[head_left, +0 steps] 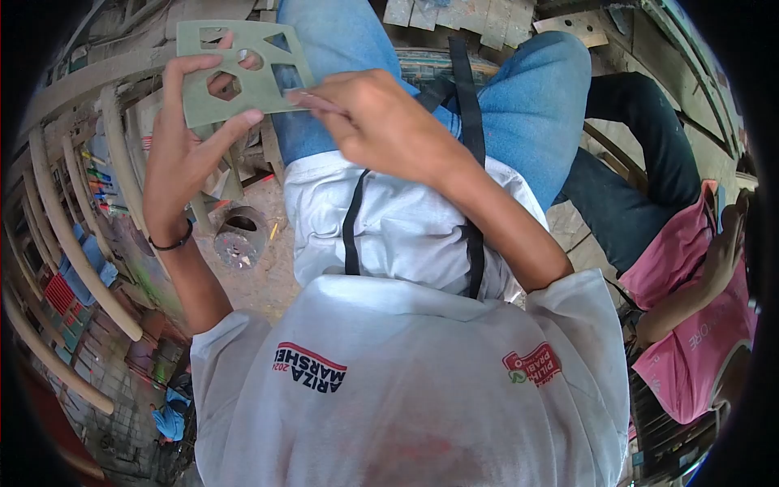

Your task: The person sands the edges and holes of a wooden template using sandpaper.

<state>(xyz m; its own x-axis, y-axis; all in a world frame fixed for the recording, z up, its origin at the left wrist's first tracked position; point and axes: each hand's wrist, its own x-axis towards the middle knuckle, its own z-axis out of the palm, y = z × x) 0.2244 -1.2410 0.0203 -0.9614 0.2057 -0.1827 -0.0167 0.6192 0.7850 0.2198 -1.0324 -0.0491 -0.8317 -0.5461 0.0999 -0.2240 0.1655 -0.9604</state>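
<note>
A flat grey-green board point(258, 91) with several cut-out shapes, among them a hexagon, a circle and a triangle, is held up over my left thigh. My left hand point(177, 154) grips it from the left, the thumb on the near face and fingers reaching behind, some showing through the holes. At the board's lower right corner is my right hand point(377, 122), its fingers pinched together. A thin brownish edge shows at those fingertips, too small to name. Both hands are close together in front of my knees.
Curved wooden rails point(122, 162) stand along the left. A round, paint-spotted can point(241, 239) sits on the floor near my left forearm. Another person in a pink shirt point(677, 284) is close on the right. Wooden pieces point(462, 20) lie ahead.
</note>
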